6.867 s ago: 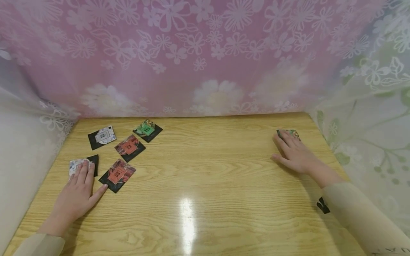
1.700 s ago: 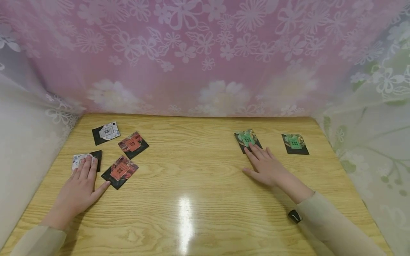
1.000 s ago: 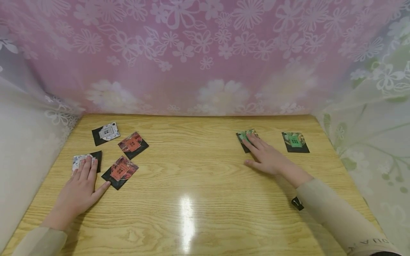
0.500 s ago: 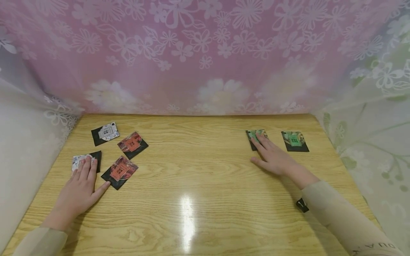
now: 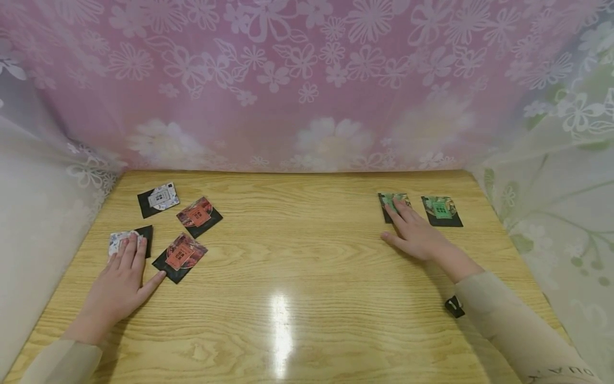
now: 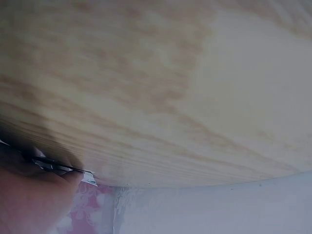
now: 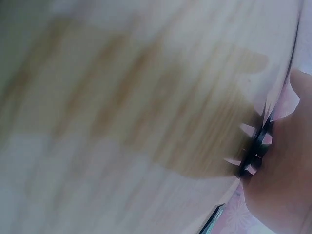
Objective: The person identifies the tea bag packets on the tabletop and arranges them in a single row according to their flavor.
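Observation:
Fingers straight, my right hand (image 5: pixel 417 234) rests on a green-labelled flat packet (image 5: pixel 387 201) at the right of the table, covering part of it. Just right of it lies a second green-labelled packet (image 5: pixel 441 211), a small gap apart. At the left, my left hand (image 5: pixel 117 288) lies flat with its fingertips on a white-and-blue packet (image 5: pixel 120 242). Its thumb tip is at the corner of a red-labelled packet (image 5: pixel 180 257). The left wrist view shows part of the left hand (image 6: pixel 39 195) low at the left; the right wrist view shows the right hand (image 7: pixel 280 175) over a dark packet edge.
Another red-labelled packet (image 5: pixel 199 216) and another white-and-blue packet (image 5: pixel 159 200) lie behind the left hand. The wooden table (image 5: pixel 307 256) meets a pink floral cloth (image 5: pixel 307 106) at the back, with pale cloth at both sides. A black piece (image 5: pixel 454 306) shows beside the right sleeve.
A green-labelled packet, earlier among the left group, now lies at the right. Over the last second my right hand has slid it further right, towards the other green one. The left hand stays put.

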### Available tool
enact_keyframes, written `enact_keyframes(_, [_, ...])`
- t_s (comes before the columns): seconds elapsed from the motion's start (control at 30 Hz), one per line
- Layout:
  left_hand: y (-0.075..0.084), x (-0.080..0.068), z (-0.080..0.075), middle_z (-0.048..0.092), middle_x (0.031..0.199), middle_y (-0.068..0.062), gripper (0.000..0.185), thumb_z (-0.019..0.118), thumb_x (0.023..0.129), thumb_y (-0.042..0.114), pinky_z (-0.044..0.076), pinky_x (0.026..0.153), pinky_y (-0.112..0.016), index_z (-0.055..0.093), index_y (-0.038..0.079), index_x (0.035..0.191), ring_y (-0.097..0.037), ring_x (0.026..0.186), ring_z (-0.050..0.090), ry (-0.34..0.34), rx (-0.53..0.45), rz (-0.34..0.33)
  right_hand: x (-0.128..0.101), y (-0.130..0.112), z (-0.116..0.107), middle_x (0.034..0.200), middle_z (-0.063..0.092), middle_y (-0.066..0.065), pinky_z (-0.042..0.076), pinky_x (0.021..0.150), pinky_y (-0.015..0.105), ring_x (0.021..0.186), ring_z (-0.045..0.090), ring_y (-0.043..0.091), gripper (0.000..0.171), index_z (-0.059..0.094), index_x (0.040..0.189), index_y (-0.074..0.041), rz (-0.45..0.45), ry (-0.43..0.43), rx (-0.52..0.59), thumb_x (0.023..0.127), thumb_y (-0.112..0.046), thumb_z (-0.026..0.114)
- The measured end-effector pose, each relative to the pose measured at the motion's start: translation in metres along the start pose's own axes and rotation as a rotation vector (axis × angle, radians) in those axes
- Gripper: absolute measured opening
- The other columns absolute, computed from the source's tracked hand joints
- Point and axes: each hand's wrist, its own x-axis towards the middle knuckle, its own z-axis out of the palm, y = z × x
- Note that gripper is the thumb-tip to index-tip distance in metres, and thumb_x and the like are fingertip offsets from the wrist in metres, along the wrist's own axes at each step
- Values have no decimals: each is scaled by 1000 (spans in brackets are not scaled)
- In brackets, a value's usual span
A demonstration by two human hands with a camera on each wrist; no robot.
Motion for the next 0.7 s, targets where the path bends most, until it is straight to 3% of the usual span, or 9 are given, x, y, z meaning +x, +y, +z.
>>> enact_keyframes(0.5, [-1,0,1,7,172,-39,95,49,110,53,18,127,-73,6,-9,167,-57,160,13,1,8,-1,-2,-7,-3,177,-5,28,9,131,69,163,-1,52,90,4,171,-3,71,-73,-77,111,-58,42])
enact_keyframes(0.7, [0,0,1,7,172,-39,95,49,110,53,17,128,-72,7,-10,167,-58,160,13,0,2,-2,-3,-9,-4,177,-4,29,9,131,70,163,0,52,90,6,171,-2,66,-56,-49,111,-57,45])
